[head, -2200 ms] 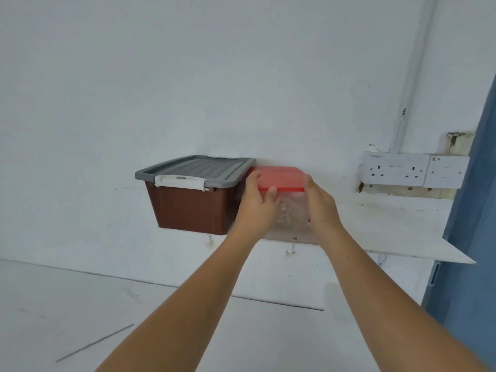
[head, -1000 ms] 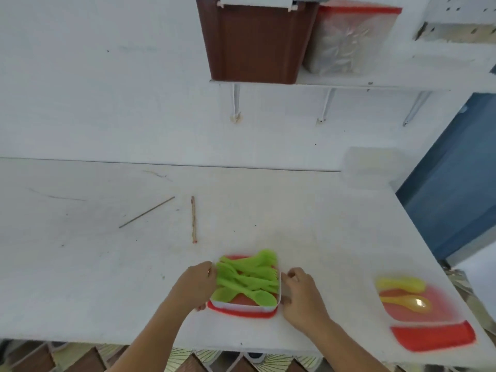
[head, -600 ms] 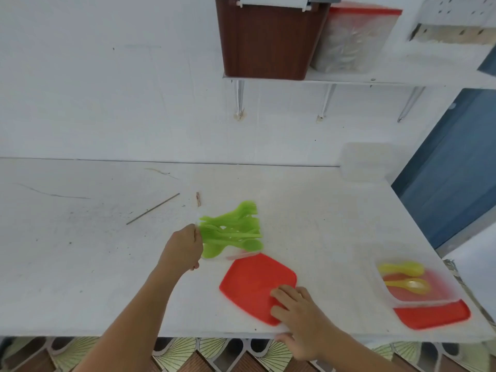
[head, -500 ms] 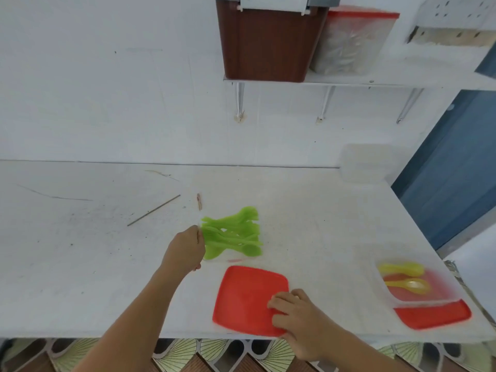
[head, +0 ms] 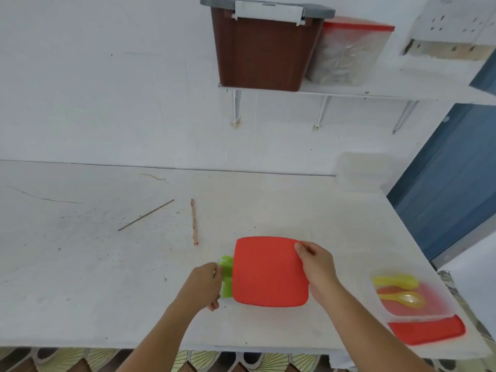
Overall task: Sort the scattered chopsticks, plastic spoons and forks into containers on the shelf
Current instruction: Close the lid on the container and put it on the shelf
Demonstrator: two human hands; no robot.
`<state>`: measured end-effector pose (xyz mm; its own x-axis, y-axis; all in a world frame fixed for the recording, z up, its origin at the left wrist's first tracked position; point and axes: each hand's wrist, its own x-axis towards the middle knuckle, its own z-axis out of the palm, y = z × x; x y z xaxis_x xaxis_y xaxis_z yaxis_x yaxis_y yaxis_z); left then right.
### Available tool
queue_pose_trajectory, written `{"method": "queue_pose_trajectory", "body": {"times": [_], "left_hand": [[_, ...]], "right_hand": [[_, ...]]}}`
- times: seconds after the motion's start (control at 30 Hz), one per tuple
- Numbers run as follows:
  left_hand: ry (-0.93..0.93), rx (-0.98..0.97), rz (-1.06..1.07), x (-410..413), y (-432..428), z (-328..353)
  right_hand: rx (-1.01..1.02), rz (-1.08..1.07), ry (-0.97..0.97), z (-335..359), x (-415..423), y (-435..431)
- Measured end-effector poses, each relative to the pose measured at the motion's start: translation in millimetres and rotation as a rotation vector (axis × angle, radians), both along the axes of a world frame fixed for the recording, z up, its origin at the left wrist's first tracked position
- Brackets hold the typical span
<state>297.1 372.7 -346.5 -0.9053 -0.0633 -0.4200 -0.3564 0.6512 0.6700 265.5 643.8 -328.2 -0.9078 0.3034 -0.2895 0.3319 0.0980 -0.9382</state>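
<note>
Lower centre of the white worktop: the right hand pinches a square red plastic lid by its right edge, directly above the clear plastic tub of green plastic cutlery. The left hand grips the tub's left side, so the lid likely goes straight down.

Bright, even light; soft shadows; wide-angle edge bending; slight motion blur at right.

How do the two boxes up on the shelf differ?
The brown box is opaque; the clear box shows pale items inside. The brown box has a grey lid with a white latch, the clear box a red lid. The brown box looks bigger than the clear box. Both sit lidded on the shelf.
</note>
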Motion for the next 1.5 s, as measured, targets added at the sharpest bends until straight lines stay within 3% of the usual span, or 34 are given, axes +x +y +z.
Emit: {"method": "queue_pose_trajectory", "body": {"times": [0.1, 0.17, 0.37, 0.73, 1.27, 1.5], "left_hand": [[0.198, -0.147, 0.065, 5.9, -1.7, -8.7], [0.345, -0.102, 0.124, 9.3, -0.9, -6.2], [0.3, 0.01, 0.163, 18.4, 3.0, 3.8], [0.283, 0.097, 0.408, 18.1, 13.4, 5.3], [0.297, 0.086, 0.413, 19.0, 11.7, 3.6], [0.327, 0.09, 0.427, 18.6, 9.1, 3.2]], "right_hand": [[0.008, -0.026, -0.059, -10.5, -9.2, -22.7], [0.057, -0.028, -0.05, -9.1, -15.7, -34.5], [0.284, 0.026, 0.021, -1.2, -28.3, -53.3], [0.277, 0.193, -0.09, -6.4, -40.5, -66.5], [0.657, 0.293, 0.122, -44.4, -14.8, -58.4], [0.682, 0.273, 0.139, -45.7, -6.9, -62.6]]}}
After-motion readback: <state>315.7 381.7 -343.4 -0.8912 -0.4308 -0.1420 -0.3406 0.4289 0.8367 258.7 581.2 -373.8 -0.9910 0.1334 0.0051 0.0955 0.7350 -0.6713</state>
